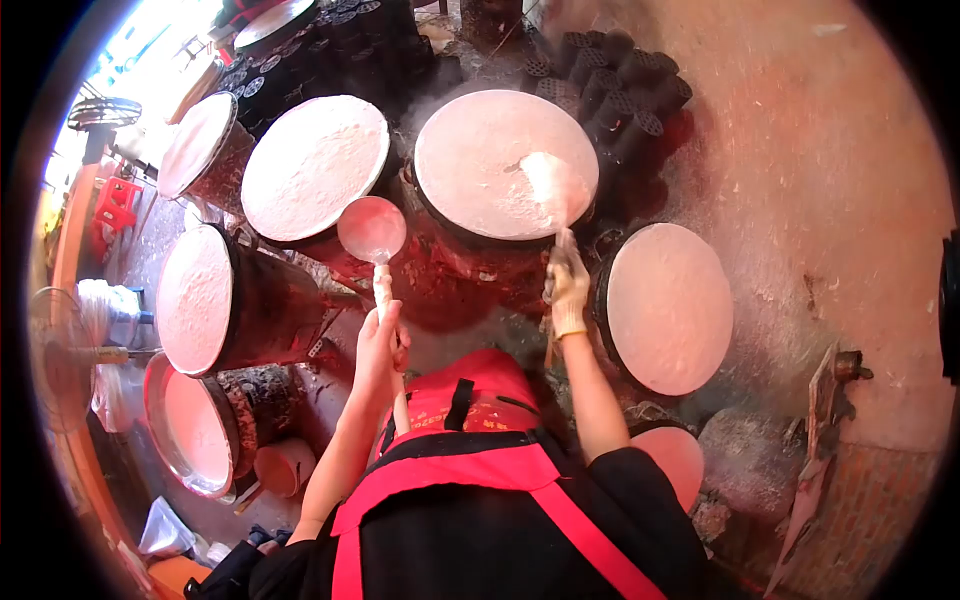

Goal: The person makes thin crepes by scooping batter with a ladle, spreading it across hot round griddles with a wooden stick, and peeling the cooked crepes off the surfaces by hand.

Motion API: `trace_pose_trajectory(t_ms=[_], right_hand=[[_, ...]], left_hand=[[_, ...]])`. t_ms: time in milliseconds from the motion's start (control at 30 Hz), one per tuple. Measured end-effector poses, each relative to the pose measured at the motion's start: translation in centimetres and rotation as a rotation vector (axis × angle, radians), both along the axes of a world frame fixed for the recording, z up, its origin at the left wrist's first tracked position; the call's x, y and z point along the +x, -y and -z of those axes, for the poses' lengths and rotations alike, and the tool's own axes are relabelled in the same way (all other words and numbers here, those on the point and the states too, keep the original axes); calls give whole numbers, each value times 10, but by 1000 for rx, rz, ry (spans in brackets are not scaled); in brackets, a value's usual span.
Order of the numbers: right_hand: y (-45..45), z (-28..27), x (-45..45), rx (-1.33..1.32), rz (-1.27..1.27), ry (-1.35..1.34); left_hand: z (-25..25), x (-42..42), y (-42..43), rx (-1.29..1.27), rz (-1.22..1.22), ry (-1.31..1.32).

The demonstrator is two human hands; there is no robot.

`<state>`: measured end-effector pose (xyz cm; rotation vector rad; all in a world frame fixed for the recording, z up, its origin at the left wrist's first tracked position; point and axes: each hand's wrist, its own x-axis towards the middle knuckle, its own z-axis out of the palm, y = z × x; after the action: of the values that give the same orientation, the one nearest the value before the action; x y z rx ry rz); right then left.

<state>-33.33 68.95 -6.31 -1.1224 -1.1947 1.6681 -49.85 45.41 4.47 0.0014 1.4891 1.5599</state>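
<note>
My bare left hand (378,345) is wrapped round the long handle of a round ladle (371,229), held up in front of the stoves. Its pale bowl faces upward, between two large round vessels. My right hand (567,288), in a pale work glove with dark fingers, is closed at the front rim of the large middle vessel (470,150). From it a pale, glare-bright scoop-like tool (553,185) reaches over the whitish surface of that vessel; its exact shape is blurred. Beside the tool's tip lies a small dark patch in the white layer.
More white-topped round vessels stand left (315,165) and right (670,308) on drum-like stoves. Black honeycomb coal briquettes (620,95) are stacked behind. A fan (65,355) and a red crate (117,205) are at far left, a bare wall (800,180) at right.
</note>
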Motion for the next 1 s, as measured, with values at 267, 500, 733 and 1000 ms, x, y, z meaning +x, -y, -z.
trace_pose_trajectory(t_ms=[267,500,733,1000], right_hand=[[9,-5,-7,-195,-87,55],[-13,11,-3,-165,-110,74],[-51,0,17,-97,-237,222],[25,30,52,-37,34,25]], left_hand=[[11,-9,1,53,81,157],[17,-10,-4,2,165,174],[15,-6,-39,18,133,218],[88,-42,-150,-91,323,-136]])
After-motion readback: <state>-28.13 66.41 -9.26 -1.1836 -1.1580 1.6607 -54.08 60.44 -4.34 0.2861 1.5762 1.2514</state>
